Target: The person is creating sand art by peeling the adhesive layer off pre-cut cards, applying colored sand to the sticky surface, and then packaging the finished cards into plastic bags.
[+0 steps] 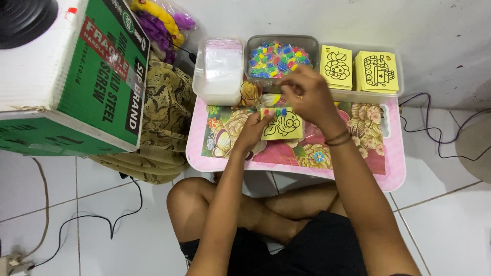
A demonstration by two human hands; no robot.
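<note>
On a small pink table (394, 174) with a flowered top, a person seated cross-legged on white floor tiles works with both bare hands. Left hand (251, 130), near the middle of the table, pinches the left edge of a yellow card (284, 125) printed with a black line drawing, fingers curled on it so that it lies flat on the tabletop; small coloured packets (276, 111) sit along the card's top edge. Right hand (307, 92) hovers just above the card toward the table's far edge, fingertips drawn together, but whether anything is pinched between them cannot be told. Along the far edge stand a clear tub (202, 87) holding clear plastic bags, a grey tray (313, 43) heaped with coloured packets, and a clear tray (358, 94) with two stacks of yellow drawing cards (378, 71). A small round cup of sticks (250, 92) stands just left of the right hand. Off the table's left edge lie a patterned cloth (163, 112) and a green and white cardboard box (76, 82); black cables trail across the tiles
</note>
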